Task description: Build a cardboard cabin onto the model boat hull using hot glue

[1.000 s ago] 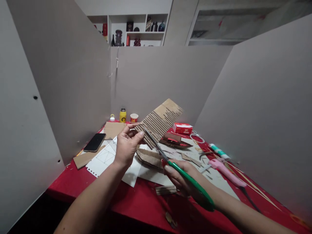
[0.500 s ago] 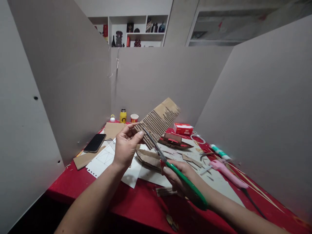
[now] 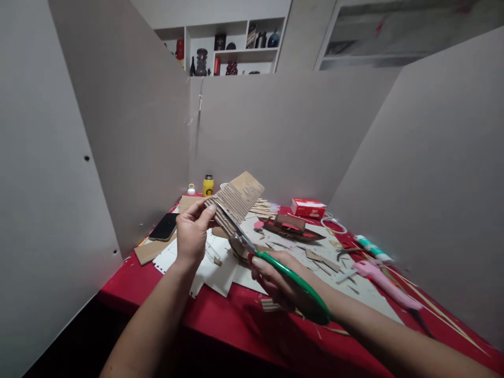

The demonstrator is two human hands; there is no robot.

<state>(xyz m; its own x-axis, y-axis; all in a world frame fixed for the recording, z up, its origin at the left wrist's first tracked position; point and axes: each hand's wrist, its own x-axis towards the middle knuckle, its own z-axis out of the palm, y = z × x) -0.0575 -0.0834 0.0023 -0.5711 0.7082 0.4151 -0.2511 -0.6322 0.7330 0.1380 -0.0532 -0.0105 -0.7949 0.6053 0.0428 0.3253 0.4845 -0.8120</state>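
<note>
My left hand (image 3: pixel 191 233) pinches the near corner of a corrugated cardboard piece (image 3: pixel 239 200) and holds it up above the red table (image 3: pixel 244 325). Its top layer is partly peeled, so the ridges show. My right hand (image 3: pixel 277 281) grips green-handled scissors (image 3: pixel 293 289). Their blades (image 3: pixel 232 224) reach up and left and meet the cardboard's lower edge, just right of my left thumb.
Grey partition boards wall the table on three sides. On the table lie a black phone (image 3: pixel 164 227), white paper sheets (image 3: pixel 205 262), cardboard scraps, a brown model boat (image 3: pixel 291 229), a red box (image 3: pixel 308 208), a pink glue gun (image 3: pixel 384 283), a yellow bottle (image 3: pixel 208 185) and thin sticks (image 3: pixel 444 315).
My view has swung left, so the table sits further right in frame. The cardboard has turned and looks shorter. The scissors stay at its lower edge, and both hands keep their grip.
</note>
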